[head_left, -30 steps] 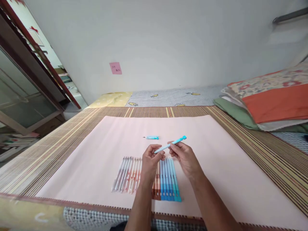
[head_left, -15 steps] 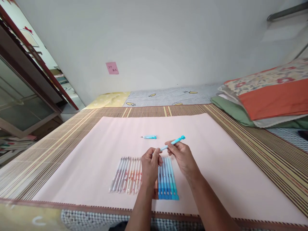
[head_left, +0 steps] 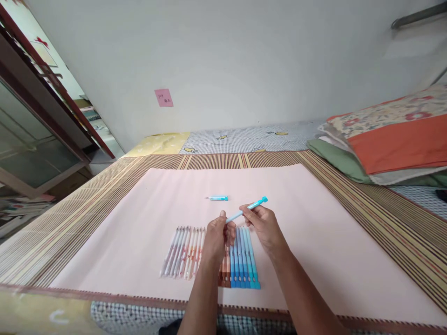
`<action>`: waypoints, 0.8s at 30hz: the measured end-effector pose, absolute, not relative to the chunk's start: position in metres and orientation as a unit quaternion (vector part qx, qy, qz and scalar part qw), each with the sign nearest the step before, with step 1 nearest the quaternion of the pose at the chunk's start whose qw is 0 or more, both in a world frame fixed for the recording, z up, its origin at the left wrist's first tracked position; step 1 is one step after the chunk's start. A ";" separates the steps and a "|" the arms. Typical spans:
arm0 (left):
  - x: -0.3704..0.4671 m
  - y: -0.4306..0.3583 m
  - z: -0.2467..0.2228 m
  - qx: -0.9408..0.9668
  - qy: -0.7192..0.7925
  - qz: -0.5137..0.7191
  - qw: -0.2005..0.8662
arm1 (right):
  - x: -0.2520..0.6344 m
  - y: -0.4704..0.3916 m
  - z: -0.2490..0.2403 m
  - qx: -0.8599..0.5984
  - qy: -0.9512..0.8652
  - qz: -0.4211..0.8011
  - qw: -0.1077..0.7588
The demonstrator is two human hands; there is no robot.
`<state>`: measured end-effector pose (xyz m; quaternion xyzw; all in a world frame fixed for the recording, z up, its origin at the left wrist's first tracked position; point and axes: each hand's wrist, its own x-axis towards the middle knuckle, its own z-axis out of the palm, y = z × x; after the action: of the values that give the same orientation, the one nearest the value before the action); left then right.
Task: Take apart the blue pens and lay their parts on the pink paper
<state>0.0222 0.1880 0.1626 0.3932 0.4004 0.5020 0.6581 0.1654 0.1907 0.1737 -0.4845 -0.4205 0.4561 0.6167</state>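
A light-blue pen (head_left: 233, 217) with a bright turquoise, shaped end slants up to the right between my hands, above the pink sheet. My right hand (head_left: 262, 225) pinches it near the turquoise part. At the lower end, my left hand (head_left: 217, 236) has its fingers curled against the pen, with the thumb raised. Below lies a row of pens side by side: pale, patterned ones (head_left: 179, 253) on the left, brown-ended ones (head_left: 227, 274) partly behind my left arm, and blue ones (head_left: 240, 258) on the right. A short blue piece with a dark pointed tip (head_left: 218, 198) lies beyond my hands.
The pink sheet (head_left: 122, 242) covers much of a striped mat (head_left: 345, 204). Folded bedding (head_left: 401, 144) is piled at the right. Behind stands a white wall with a pink note (head_left: 164, 97). A glass-panelled door (head_left: 31, 135) is at the left.
My left thumb has lifted from the pen, and the left hand has shifted slightly left, baring more of the pen's lower end. My right hand keeps its grip in nearly the same place.
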 end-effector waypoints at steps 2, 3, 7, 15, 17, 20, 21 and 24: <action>0.023 0.188 0.164 0.384 0.395 0.494 0.673 | 0.165 0.192 0.172 -0.488 -0.414 0.454 0.620; 0.023 0.187 0.165 0.381 0.386 0.504 0.672 | 0.164 0.192 0.171 -0.492 -0.409 0.451 0.623; 0.025 0.186 0.170 0.382 0.366 0.551 0.645 | 0.164 0.194 0.169 -0.499 -0.397 0.440 0.632; 0.025 0.187 0.166 0.356 0.379 0.507 0.687 | 0.162 0.192 0.171 -0.479 -0.396 0.460 0.634; 0.026 0.187 0.167 0.358 0.359 0.530 0.680 | 0.162 0.192 0.170 -0.481 -0.389 0.460 0.636; 0.024 0.188 0.167 0.349 0.348 0.547 0.677 | 0.163 0.192 0.171 -0.480 -0.387 0.468 0.633; 0.024 0.188 0.167 0.343 0.345 0.549 0.680 | 0.163 0.191 0.172 -0.479 -0.389 0.472 0.629; 0.021 0.190 0.166 0.314 0.337 0.556 0.692 | 0.163 0.189 0.175 -0.469 -0.390 0.492 0.621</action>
<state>0.0213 0.1905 0.1656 0.3136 0.3373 0.5558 0.6921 0.1631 0.1893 0.1751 -0.4688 -0.3904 0.4918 0.6212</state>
